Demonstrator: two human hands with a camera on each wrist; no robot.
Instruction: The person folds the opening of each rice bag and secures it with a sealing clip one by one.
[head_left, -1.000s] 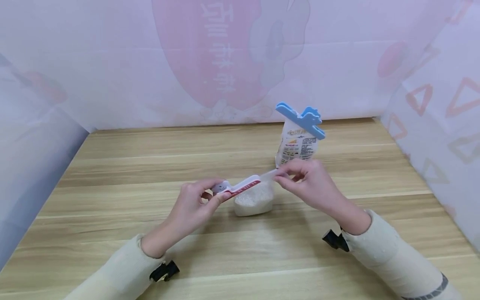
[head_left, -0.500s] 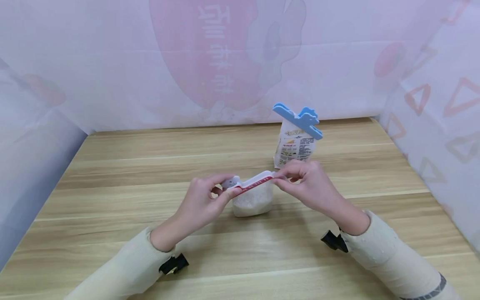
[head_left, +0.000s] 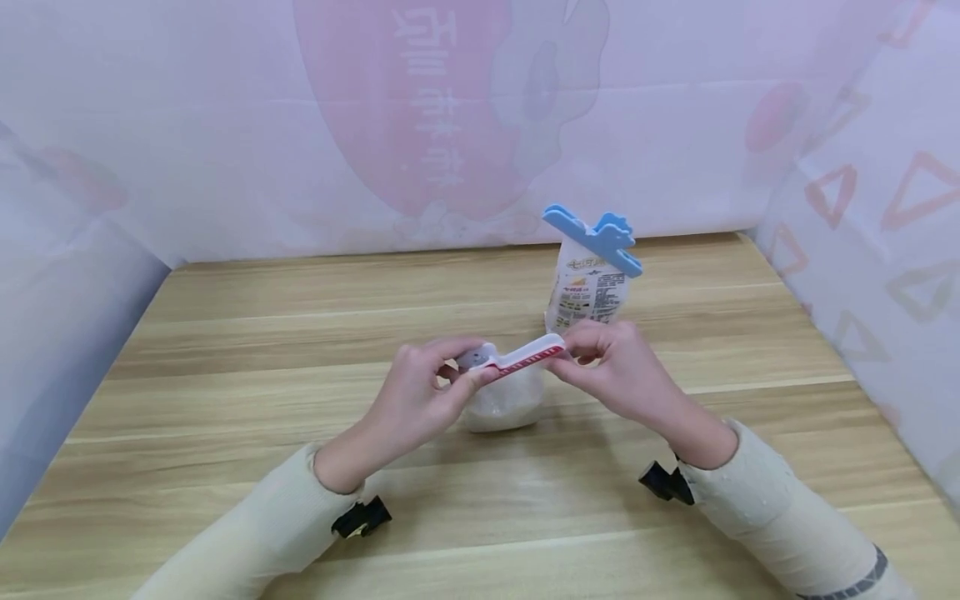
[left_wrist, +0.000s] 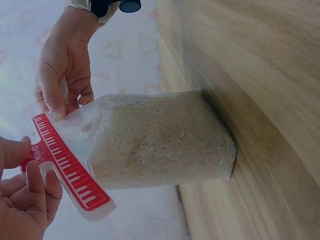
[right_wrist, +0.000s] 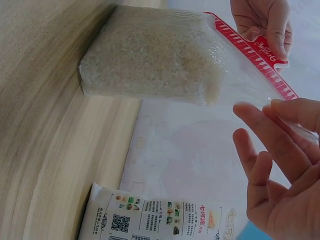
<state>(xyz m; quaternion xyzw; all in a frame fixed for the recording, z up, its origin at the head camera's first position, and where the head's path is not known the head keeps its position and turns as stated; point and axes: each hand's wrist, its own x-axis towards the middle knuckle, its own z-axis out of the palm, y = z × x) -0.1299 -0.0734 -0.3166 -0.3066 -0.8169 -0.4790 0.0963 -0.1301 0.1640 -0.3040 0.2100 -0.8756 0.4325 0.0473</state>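
A clear plastic bag of rice stands upright on the wooden table, its loose top drawn up between my hands. My left hand pinches the handle of a red and white bag clip printed with piano keys. The clip's long bar lies slanted across the top of the bag. With thumb and forefinger my right hand pinches the bag's top edge, right at the far end of the clip. Its other fingers are spread in the right wrist view.
Behind my right hand stands a white printed bag, closed by a blue clip across its top. The wooden table runs back to a pale printed curtain, with more curtain at both sides.
My left hand has slid the clip to the right along the bag's top, up to my right fingertips. The right hand has stayed nearly in place, pinching the bag.
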